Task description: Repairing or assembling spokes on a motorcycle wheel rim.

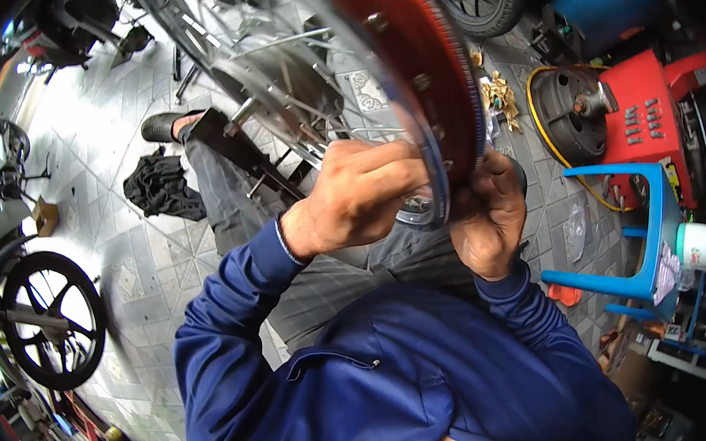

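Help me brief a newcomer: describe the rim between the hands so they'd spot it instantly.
From the blue jacket at the bottom, follow the sleeves to the left hand and right hand. Between them is the lower end of the red rim, a curved band rising to the top edge, dotted with metal fittings. Its red colour sets it apart from the black wheel at far left.

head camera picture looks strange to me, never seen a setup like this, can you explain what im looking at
There is no robot here, just a person's bare left hand and right hand. A wide fisheye camera on the head looks down at them, so straight edges bend. The hands are at opposite sides of a reddish spoked wheel rim; hidden fingertips leave the exact grip unclear. A dark cloth lies on the grey tiled floor. A black wheel shows at far left, a blue plastic stool at right.
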A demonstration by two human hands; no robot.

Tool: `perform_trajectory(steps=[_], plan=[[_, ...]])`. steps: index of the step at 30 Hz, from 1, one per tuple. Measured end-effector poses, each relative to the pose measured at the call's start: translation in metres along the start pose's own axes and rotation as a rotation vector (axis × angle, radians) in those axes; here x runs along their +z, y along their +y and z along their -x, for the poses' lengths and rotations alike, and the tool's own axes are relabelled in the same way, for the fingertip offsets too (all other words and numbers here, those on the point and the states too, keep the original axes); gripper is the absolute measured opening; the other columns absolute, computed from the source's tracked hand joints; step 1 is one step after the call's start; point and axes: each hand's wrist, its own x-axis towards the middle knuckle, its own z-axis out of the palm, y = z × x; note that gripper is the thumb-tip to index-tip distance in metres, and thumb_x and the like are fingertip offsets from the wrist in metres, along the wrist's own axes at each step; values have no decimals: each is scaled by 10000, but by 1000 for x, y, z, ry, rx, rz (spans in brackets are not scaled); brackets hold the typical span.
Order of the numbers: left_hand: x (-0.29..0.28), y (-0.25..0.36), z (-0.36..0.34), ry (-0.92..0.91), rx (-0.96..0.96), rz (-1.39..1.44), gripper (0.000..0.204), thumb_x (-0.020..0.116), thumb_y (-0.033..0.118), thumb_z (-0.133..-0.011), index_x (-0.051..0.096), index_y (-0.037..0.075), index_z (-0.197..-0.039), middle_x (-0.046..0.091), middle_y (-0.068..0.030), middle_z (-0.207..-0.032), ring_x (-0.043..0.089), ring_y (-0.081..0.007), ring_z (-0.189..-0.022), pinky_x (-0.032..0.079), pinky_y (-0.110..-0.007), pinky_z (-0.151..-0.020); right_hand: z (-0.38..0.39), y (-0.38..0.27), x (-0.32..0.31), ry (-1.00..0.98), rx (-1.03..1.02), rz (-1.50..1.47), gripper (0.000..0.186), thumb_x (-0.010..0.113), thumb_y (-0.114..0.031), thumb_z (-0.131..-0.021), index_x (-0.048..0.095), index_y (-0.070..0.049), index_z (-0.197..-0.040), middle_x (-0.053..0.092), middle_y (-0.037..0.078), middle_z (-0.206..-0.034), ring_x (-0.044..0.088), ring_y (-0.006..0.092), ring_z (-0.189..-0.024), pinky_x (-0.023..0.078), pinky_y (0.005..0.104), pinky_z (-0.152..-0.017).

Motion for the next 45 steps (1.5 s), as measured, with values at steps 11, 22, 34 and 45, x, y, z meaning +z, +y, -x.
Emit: perform_trajectory(steps=[11, 22, 34, 45], plan=[[6, -7, 9, -28, -61, 69, 275, 728, 69, -776, 638, 103, -1033, 666, -56, -873, 657, -290, -659, 491, -414, -547, 9, 10, -17, 68, 15, 117, 526, 643, -17, -901, 476, 76, -1390, 587, 207, -1363, 629, 273, -1210, 483, 375, -1073], [7, -1, 20, -25, -9, -70, 250, 707, 33, -826, 665, 42, -1072, 697, -95, -912, 664, -285, -671, 515, -376, -568, 27, 23, -33, 57, 60, 196, 497, 627, -41, -915, 479, 86, -1372, 584, 219, -1356, 624, 257, -1190, 494, 376, -1043], [34, 1, 65, -25, -183, -190, 268, 693, 101, -812, 611, 85, -1066, 628, -80, -1032, 594, -274, -1071, 432, -463, -1012, 35, 29, -47, -25, 111, 655, 356, 675, 4, -924, 580, 59, -1263, 662, 149, -1171, 661, 203, -1036, 544, 302, -921], [32, -6, 53, -90, -151, -88, 196, 660, 100, -792, 559, 70, -956, 570, -80, -918, 564, -301, -880, 464, -408, -775, 29, 12, -40, 22, 96, 496, 376, 704, 49, -873, 566, 29, -1223, 620, 173, -1197, 631, 254, -1106, 537, 367, -954]])
